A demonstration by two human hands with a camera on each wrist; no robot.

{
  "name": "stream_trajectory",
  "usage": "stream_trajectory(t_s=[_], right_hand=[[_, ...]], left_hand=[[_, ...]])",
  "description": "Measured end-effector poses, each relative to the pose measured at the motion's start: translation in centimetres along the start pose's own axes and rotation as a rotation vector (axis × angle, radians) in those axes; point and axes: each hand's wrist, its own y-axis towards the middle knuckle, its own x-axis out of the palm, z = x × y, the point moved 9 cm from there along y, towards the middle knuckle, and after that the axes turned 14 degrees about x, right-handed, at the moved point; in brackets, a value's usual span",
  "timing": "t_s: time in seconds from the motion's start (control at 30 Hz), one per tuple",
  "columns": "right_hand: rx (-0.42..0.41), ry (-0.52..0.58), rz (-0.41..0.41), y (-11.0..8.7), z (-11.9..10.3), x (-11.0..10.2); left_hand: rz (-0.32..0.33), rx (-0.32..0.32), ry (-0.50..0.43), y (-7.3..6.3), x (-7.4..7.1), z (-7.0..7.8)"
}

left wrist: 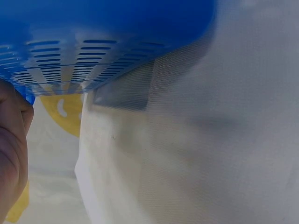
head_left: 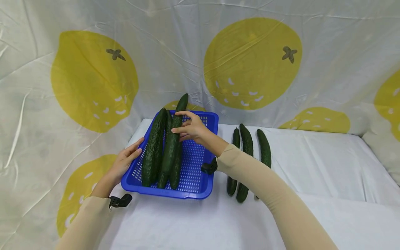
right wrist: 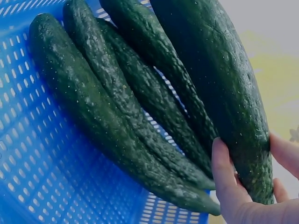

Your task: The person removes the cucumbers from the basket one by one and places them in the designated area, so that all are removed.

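My right hand (head_left: 193, 128) grips a long dark green cucumber (head_left: 170, 149) with thumb and fingers near its far end. It lies lengthwise over the blue plastic basket (head_left: 213, 121), its far tip past the rim. In the right wrist view, the held cucumber (right wrist: 224, 79) is above several other cucumbers (right wrist: 88, 109) lying side by side in the basket. My left hand (head_left: 120, 165) holds the basket's left rim, thumb toward the inside. The left wrist view shows the slotted outer wall of the basket (left wrist: 117, 23) and part of my left hand (left wrist: 11, 144).
Right of the basket, three cucumbers (head_left: 247, 140) lie on the white tablecloth (head_left: 312, 166), partly covered by my right forearm. A white curtain with yellow lemon prints (head_left: 253, 62) hangs behind the table and at the left, close to the basket.
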Motion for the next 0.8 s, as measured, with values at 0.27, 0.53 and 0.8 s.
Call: stream_trajectory(t_s=[0.27,0.53,0.8], right_hand=[[-0.003,0.022,-0.01,-1.0,-0.1,-0.8],[-0.028,0.041,-0.025,-2.5,-0.5,-1.8],[-0.038,0.032,-0.01,-3.3,-0.3,-3.3]], left_hand=[[-0.001,-0.02,0.034,-0.2,-0.3,-0.2],[0.007,-0.024,0.061,-0.2,-0.4,-0.2],[0.005,-0.02,0.043,-0.2,-0.1,0.2]])
